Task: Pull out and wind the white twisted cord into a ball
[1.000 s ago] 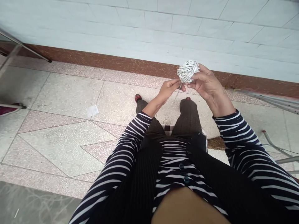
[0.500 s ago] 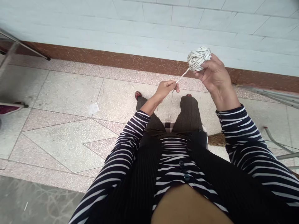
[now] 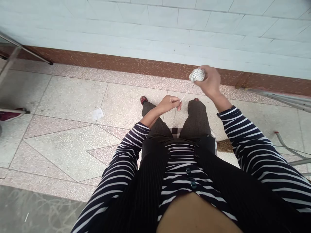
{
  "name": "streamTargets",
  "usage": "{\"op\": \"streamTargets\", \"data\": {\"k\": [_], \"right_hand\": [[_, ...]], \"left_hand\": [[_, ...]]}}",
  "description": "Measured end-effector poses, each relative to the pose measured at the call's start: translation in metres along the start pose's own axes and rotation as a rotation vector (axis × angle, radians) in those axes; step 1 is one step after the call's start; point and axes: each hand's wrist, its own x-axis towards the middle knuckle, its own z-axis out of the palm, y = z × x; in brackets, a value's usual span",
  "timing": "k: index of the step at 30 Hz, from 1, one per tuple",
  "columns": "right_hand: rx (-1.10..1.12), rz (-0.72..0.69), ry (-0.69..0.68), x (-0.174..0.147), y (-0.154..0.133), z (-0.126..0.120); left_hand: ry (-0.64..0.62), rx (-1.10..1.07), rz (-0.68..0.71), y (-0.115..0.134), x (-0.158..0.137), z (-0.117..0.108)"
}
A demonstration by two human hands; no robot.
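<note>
My right hand (image 3: 211, 81) is closed on a ball of white cord with dark flecks (image 3: 197, 74), held out in front of the wall's brown base strip. A thin stretch of cord (image 3: 186, 94) runs from the ball down to my left hand (image 3: 170, 104). There the thumb and fingers pinch it, lower and to the left of the ball. A loose end seems to hang below the left fingers, too faint to follow. The right hand is slightly blurred, and its palm side is hidden.
A white tiled wall (image 3: 136, 35) rises ahead. On the stone floor lies a scrap of white paper (image 3: 97, 114). Broom bristles (image 3: 224, 146) show beside my right leg, near metal tubing (image 3: 286, 146). Metal legs (image 3: 36, 54) and a dark red shoe (image 3: 11, 114) are at the left.
My right hand has moved down and left with the cord ball, turning so its back shows more. My left hand has dropped slightly, still pinching the cord.
</note>
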Motion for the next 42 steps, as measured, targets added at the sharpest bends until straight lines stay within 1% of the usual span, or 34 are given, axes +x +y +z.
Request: {"op": "streamTargets", "data": {"k": [1, 3, 6, 9, 10, 11, 13, 16, 19, 22, 25, 28, 31, 36, 39, 42], "right_hand": [[-0.027, 0.039, -0.024, -0.006, 0.003, 0.008], [0.019, 0.116, -0.138, -0.021, 0.004, 0.022], [0.183, 0.133, -0.414, -0.046, -0.003, 0.034], [0.382, 0.151, -0.615, -0.064, -0.011, 0.028], [0.444, 0.162, -0.647, -0.068, -0.012, 0.023], [0.512, 0.176, -0.652, -0.070, -0.014, 0.019], [0.686, 0.213, -0.608, -0.071, -0.015, 0.011], [0.942, 0.245, -0.493, -0.068, -0.019, 0.007], [0.998, 0.237, -0.369, -0.060, -0.028, 0.004], [0.950, 0.244, -0.244, -0.045, -0.033, -0.007], [0.869, 0.237, -0.163, -0.026, -0.034, -0.026], [0.820, 0.196, -0.075, -0.013, -0.040, -0.047], [0.744, 0.134, -0.019, -0.012, -0.058, -0.061], [0.659, 0.044, 0.002, -0.014, -0.089, -0.074], [0.554, 0.006, 0.106, -0.008, -0.098, -0.086], [0.415, -0.013, 0.222, -0.005, -0.105, -0.100]], "left_hand": [[0.007, 0.030, 0.005, 0.002, 0.000, -0.004], [0.060, 0.098, 0.023, 0.006, 0.002, -0.013], [0.125, 0.233, 0.034, 0.007, 0.009, -0.027], [0.110, 0.277, 0.059, 0.003, 0.015, -0.029], [0.112, 0.261, 0.081, 0.001, 0.017, -0.027], [0.122, 0.238, 0.107, -0.001, 0.018, -0.024], [0.153, 0.190, 0.155, -0.006, 0.022, -0.015], [0.165, 0.123, 0.191, -0.013, 0.030, -0.003], [0.136, 0.081, 0.192, -0.019, 0.035, 0.003], [0.116, 0.055, 0.155, -0.029, 0.035, 0.002], [0.120, 0.057, 0.085, -0.044, 0.031, -0.003], [0.130, 0.061, 0.030, -0.054, 0.027, -0.006], [0.130, -0.006, 0.041, -0.051, 0.029, -0.007], [0.151, -0.080, 0.052, -0.038, 0.041, -0.006], [0.185, -0.060, 0.020, -0.039, 0.042, -0.006], [0.197, -0.002, -0.027, -0.047, 0.036, -0.010]]}}
